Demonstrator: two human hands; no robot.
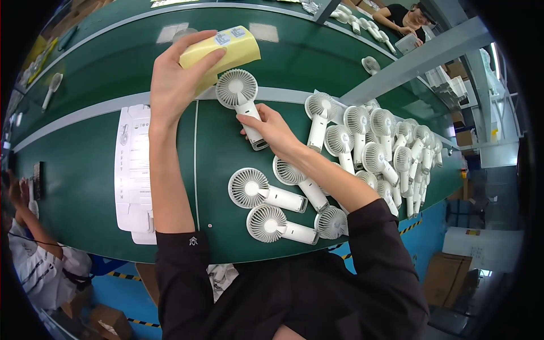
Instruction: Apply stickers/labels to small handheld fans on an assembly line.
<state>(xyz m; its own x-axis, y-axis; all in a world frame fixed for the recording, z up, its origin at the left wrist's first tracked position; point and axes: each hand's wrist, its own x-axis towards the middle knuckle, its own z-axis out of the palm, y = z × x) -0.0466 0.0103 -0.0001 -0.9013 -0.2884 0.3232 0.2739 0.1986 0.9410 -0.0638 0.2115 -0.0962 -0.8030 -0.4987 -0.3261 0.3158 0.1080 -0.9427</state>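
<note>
My left hand (174, 76) is raised at the upper left, its thumb and fingers closed on a curled yellow label sheet (245, 50) that carries small pale labels. Just below the sheet, my right hand (276, 129) grips a white handheld fan (237, 89) by its handle. The round grille of that fan faces up, close to the sheet's lower edge. Two more fans, one in the middle (248, 188) and one nearer me (268, 223), lie flat on the green table (218, 161). Others lie partly under my right forearm.
Many white handheld fans (374, 156) are heaped on the right. Flat white printed cartons (133, 170) lie by my left forearm. A grey metal beam (405, 61) slants across the far right. Co-workers sit at the left (42, 255) and far right (405, 21).
</note>
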